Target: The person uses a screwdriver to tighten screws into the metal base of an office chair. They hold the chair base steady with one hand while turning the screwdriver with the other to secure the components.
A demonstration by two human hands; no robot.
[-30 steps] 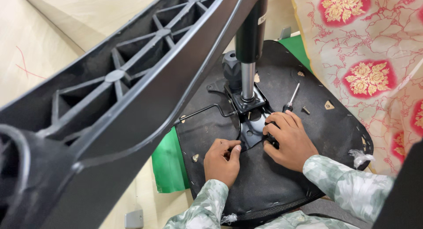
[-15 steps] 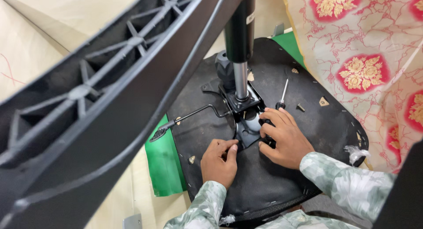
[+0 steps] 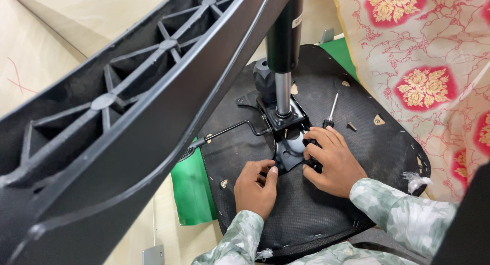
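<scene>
Black fabric of the upturned seat underside (image 3: 326, 219) lay below me; my right hand (image 3: 332, 160) gripped the metal mechanism plate (image 3: 291, 147), left hand (image 3: 256, 186) pinched something tiny (fastening stage; seating it needed alignment).

Soft, even light falls from above, bright enough that I see everything plainly. The steel column (image 3: 283, 94) carries a thin streak of glare. Below it, my hands cast only faint shadows on the black underside of the seat (image 3: 326, 214). Left of the column, the chair base (image 3: 127, 117) looms close, slightly soft-focused and stretched towards the frame's edge.
</scene>
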